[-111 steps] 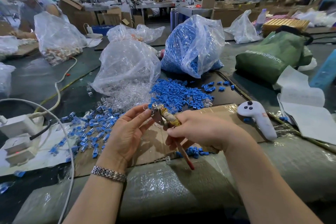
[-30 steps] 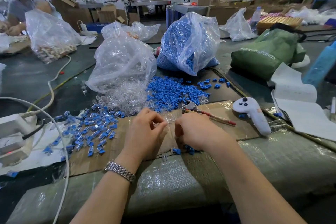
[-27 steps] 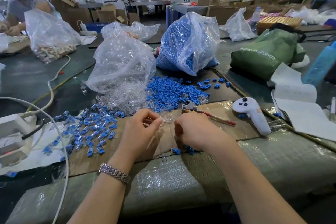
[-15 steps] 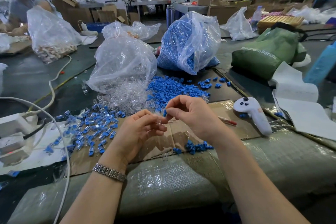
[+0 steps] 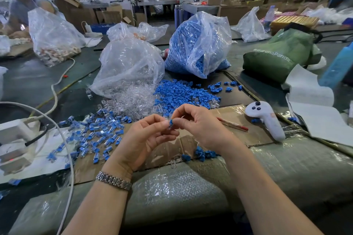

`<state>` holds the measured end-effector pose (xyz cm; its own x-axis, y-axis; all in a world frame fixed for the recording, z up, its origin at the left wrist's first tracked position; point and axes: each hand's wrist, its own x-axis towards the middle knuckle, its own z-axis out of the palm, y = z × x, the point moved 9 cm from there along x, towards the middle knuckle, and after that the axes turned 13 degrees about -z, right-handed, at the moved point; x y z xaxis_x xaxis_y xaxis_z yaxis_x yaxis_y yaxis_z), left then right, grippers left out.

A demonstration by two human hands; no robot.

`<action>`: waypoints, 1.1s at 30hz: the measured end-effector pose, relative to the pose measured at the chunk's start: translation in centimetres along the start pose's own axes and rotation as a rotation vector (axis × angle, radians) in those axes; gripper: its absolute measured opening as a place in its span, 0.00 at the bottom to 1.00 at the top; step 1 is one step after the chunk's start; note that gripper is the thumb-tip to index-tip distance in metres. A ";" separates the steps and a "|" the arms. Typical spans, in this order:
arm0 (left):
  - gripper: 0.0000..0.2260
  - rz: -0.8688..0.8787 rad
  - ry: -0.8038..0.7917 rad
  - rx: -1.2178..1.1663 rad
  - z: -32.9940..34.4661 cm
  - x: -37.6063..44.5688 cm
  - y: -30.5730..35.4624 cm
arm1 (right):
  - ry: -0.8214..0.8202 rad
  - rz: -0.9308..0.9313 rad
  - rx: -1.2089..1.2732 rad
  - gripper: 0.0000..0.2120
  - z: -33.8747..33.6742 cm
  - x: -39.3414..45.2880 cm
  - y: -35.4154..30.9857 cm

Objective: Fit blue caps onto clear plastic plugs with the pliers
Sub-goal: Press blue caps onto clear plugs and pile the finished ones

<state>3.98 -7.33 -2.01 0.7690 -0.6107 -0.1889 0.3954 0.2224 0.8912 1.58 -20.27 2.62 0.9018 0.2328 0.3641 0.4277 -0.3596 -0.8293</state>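
Both hands rose off cardboard (image 5: 238, 120) | left hand (image 5: 145, 139), right hand (image 5: 198, 126) pinch blue cap (image 5: 171, 121) together | pliers (image 5: 233, 124) lying idle

Blue cap (image 5: 171, 121) meets clear plug (image 5: 169, 127), pinched between both hands. Pliers (image 5: 232, 124) lie on cardboard (jaws hidden).

Capped plugs (image 5: 95, 135) lie left of the hands (image 5: 172, 129); loose caps (image 5: 183, 93) and plugs (image 5: 133, 101) behind them; pliers (image 5: 233, 125) and controller (image 5: 265, 118) right, on cardboard (image 5: 254, 135).

Bare cardboard (image 5: 254, 135) lies right of the pliers (image 5: 232, 124) (white controller (image 5: 267, 120) beyond).
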 end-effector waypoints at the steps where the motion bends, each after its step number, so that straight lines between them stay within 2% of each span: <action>1: 0.11 0.005 -0.009 0.000 0.0 0.0 0.0 | 0.003 -0.013 0.001 0.03 -0.1 0.0 -0.1; 6: 0.13 0.009 0.035 0.006 -0.4 0.0 -0.2 | -0.015 -0.056 -0.055 0.02 -0.2 -0.2 -0.4; 12: 0.16 0.023 0.121 0.134 -0.5 -0.2 0.0 | -0.027 -0.087 -0.075 0.02 -0.2 -0.2 -0.7; 20: 0.14 0.048 0.168 0.150 -0.8 -0.3 0.2 | -0.044 -0.079 -0.110 0.02 0.0 -0.1 -0.3; 23: 0.13 0.050 0.166 0.143 -0.8 -0.3 0.3 | -0.045 -0.075 -0.062 0.02 -0.1 -0.2 -0.4; 25: 0.13 0.051 0.157 0.123 -0.8 -0.3 0.2 | 0.003 -0.042 -0.012 0.06 -1.0 -0.3 0.2; 27: 0.14 0.053 0.159 0.091 -1.0 -0.3 0.2 | 0.080 0.026 -0.154 0.10 -2.6 -0.3 1.4; 28: 0.14 0.054 0.166 0.078 -1.1 -0.3 0.2 | 0.093 0.094 -0.343 0.14 -3.6 -0.4 2.2; 30: 0.14 0.058 0.184 0.061 -1.3 -0.2 0.3 | 0.026 0.318 -0.777 0.25 -5.1 -0.9 4.2; 31: 0.14 0.059 0.193 0.049 -1.4 -0.2 0.3 | -0.023 0.436 -0.912 0.30 -5.6 -1.4 5.1; 33: 0.13 0.058 0.206 0.013 -1.7 -0.1 0.2 | -0.097 0.572 -1.001 0.35 -5.9 -2.2 6.6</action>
<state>4.82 -5.92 -2.46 0.8772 -0.4287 -0.2161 0.3419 0.2417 0.9081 2.77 -28.53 -1.14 0.9895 -0.1423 -0.0262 -0.1446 -0.9796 -0.1395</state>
